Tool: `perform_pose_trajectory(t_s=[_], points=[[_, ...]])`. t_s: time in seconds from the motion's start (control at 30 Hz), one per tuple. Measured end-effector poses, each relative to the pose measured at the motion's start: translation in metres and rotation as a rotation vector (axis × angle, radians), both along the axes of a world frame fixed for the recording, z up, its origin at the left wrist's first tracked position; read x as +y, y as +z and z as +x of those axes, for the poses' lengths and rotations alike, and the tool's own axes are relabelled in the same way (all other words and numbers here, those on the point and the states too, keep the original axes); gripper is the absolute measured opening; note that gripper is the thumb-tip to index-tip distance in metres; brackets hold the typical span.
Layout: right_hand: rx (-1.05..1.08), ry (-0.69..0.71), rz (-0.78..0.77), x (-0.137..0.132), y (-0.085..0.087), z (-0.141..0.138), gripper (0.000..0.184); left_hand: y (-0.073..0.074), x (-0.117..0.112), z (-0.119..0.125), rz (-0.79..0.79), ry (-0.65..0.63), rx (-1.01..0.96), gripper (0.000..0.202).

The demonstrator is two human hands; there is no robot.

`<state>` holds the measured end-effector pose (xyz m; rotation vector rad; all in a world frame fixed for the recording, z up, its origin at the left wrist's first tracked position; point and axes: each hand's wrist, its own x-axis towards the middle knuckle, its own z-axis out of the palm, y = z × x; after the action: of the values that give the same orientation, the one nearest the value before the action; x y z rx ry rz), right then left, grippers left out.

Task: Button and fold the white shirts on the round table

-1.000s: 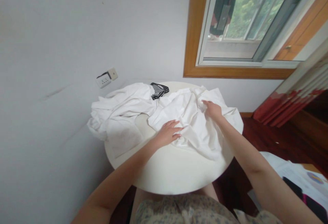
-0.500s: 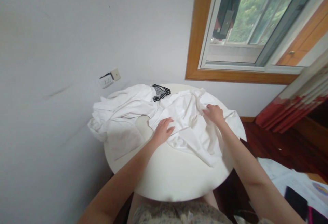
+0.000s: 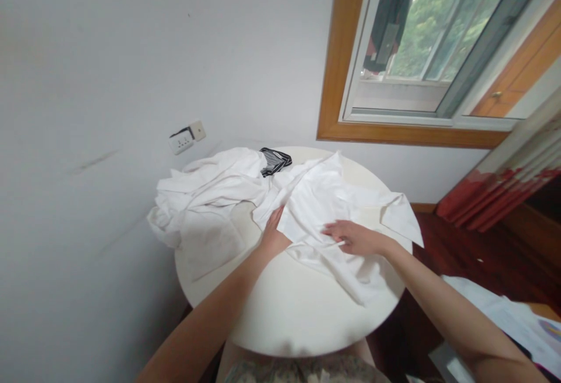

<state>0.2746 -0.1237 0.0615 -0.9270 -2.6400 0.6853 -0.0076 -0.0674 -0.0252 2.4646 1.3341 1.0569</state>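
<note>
A white garment lies spread over the right half of a round white table. My left hand is at the garment's left edge, its fingers tucked under the cloth and partly hidden. My right hand rests flat on the cloth near the middle, fingers stretched out to the left. A second white garment lies crumpled on the table's left side and hangs over the rim.
A black-and-white striped piece of cloth lies at the table's far edge. A wall socket sits on the wall behind. A wood-framed window is at the upper right, a red curtain beside it. Papers lie lower right.
My right hand has slid from the garment's far part toward me and to the left, smoothing the cloth flat. My left hand has moved to the garment's left edge and slipped under it.
</note>
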Motion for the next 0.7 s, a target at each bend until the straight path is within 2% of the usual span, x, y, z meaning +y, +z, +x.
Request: perform_pose_trajectory(t_s=[0.13,0.2,0.27,0.33,0.4,0.47,0.53,0.63,0.7], points=[[0.105,-0.112,-0.008,-0.010,-0.018,0.004,0.016,-0.008,0.002,-0.002,0.007,0.025,-0.039,0.066],[0.148,-0.171,0.029,-0.010,-0.022,0.000,0.031,-0.008,0.002,-0.001,0.002,0.042,-0.044,0.063],[0.178,-0.201,0.102,-0.009,-0.023,-0.004,0.044,-0.005,0.001,-0.001,0.000,0.043,-0.021,0.061],[0.185,-0.173,0.170,-0.007,-0.020,-0.003,0.045,0.000,0.000,0.000,-0.001,0.025,0.039,0.055],[0.151,-0.136,0.180,-0.006,-0.015,0.006,0.040,0.007,-0.003,0.002,-0.003,0.010,0.110,0.038],[0.038,-0.124,0.138,-0.004,-0.010,0.024,0.035,0.013,-0.005,0.003,-0.007,0.022,0.154,0.016],[-0.171,-0.165,0.111,-0.002,-0.009,0.046,0.031,0.017,-0.007,0.005,-0.007,0.043,0.166,0.006],[-0.520,-0.339,0.148,0.001,-0.012,0.078,0.026,0.020,-0.004,0.004,0.003,0.045,0.131,0.008],[-0.664,-0.423,0.166,0.002,-0.010,0.091,0.025,0.021,0.001,0.003,0.007,0.037,0.067,0.015]])
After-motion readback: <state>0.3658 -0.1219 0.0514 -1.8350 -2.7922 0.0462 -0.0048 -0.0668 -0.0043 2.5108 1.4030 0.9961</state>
